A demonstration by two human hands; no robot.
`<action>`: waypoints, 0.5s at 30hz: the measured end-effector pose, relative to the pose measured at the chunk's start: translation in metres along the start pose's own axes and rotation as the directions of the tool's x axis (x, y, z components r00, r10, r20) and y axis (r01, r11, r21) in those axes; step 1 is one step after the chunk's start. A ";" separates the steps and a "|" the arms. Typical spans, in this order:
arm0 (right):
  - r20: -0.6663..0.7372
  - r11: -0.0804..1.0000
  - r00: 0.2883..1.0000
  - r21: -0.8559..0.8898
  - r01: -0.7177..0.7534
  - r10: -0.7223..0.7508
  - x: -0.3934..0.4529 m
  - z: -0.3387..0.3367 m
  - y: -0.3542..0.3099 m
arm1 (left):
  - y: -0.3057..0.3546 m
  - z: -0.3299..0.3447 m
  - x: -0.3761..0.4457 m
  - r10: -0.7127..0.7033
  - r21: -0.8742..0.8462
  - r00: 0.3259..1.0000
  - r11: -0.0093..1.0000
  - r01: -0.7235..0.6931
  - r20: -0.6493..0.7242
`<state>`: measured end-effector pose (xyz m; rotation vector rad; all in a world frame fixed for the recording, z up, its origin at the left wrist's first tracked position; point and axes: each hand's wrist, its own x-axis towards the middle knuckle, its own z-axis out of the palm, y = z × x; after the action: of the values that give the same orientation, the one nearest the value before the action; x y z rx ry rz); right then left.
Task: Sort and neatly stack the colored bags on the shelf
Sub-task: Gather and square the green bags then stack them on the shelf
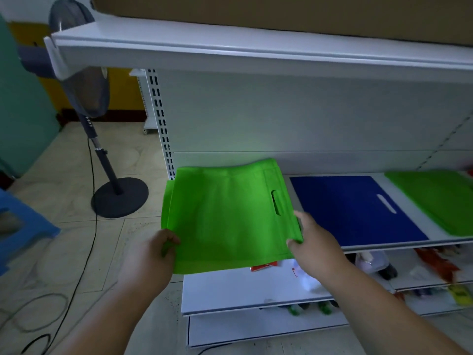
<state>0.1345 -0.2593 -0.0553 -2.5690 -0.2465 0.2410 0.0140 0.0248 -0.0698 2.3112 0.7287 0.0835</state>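
Note:
A bright green bag (225,216) with a slot handle lies at the left end of the white shelf (384,245), its near part overhanging the shelf's front and left edges. My left hand (153,254) grips its near left corner. My right hand (311,239) pinches its near right edge, just below the handle slot. A flat blue bag (353,208) rests on the shelf to the right of it. Further right, a second green bag (437,198) lies flat, cut off by the frame's edge.
An upper white shelf (230,44) with a cardboard box (281,11) overhangs the work area. Lower shelves (243,290) hold assorted small goods. A standing fan (102,155) with a trailing cable is on the tiled floor at left, and a blue stool (23,226) stands at the far left.

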 end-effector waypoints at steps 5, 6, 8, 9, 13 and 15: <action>-0.167 0.985 0.971 -0.057 0.162 -0.170 -0.004 -0.030 0.020 | 0.029 0.018 -0.022 0.070 0.077 0.987 0.995 -0.060 -0.142; -0.218 0.980 0.956 -0.077 0.182 -0.195 -0.008 -0.040 0.029 | 0.039 0.025 -0.026 0.083 0.075 0.981 0.995 -0.071 -0.175; -0.298 0.979 0.932 -0.082 0.188 -0.204 -0.017 -0.063 0.054 | 0.064 0.045 -0.035 0.125 0.072 0.966 0.991 -0.111 -0.227; -0.328 0.981 0.925 -0.078 0.176 -0.192 -0.021 -0.077 0.070 | 0.080 0.059 -0.039 0.149 0.078 0.961 0.988 -0.135 -0.231; -0.456 0.982 0.871 -0.127 0.140 -0.184 -0.036 -0.136 0.151 | 0.156 0.120 -0.055 0.248 0.064 0.943 0.969 -0.240 -0.224; -0.482 0.988 0.864 -0.119 0.103 -0.148 -0.042 -0.170 0.193 | 0.197 0.152 -0.064 0.294 0.030 0.928 0.955 -0.295 -0.227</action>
<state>0.1554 -0.5150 -0.0111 -2.5854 -0.2341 -0.4813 0.0936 -0.2181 -0.0479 2.4156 0.4831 0.4967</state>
